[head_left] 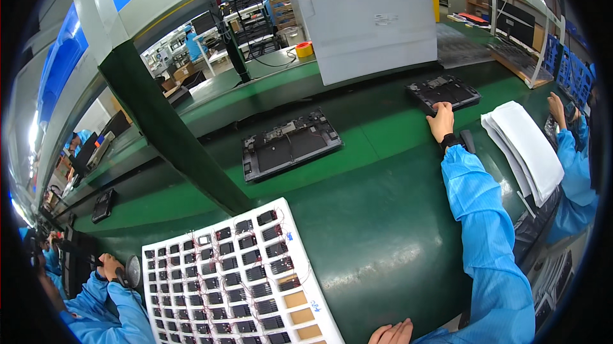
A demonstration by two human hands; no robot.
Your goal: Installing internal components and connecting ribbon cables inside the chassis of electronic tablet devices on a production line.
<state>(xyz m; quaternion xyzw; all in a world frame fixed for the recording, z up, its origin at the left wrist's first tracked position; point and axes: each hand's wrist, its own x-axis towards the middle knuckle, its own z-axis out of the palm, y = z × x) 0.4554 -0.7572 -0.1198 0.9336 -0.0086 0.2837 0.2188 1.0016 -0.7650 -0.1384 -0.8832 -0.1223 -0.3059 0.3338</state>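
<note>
At the far right of the green bench, my right hand [441,122] is closed on the near edge of a black laptop base [445,93] with its inner parts exposed. Its arm is stretched far forward. Only the fingers of my left hand [393,332] show at the lower edge; they lie loosely bent on the bench, with nothing visible in them. A second open laptop base [290,146] lies in the middle of the bench. Nearer me, a white foam tray [304,266] holds rows of small black parts [266,217] with thin red wires; several pockets are bare.
A green post [166,133] slants down behind the tray. A stack of white sheets [527,152] lies right of my forearm, and a dark tool [468,141] by my wrist. A white panel [377,31] hangs at the back. Co-workers' hands [112,267] show left and right.
</note>
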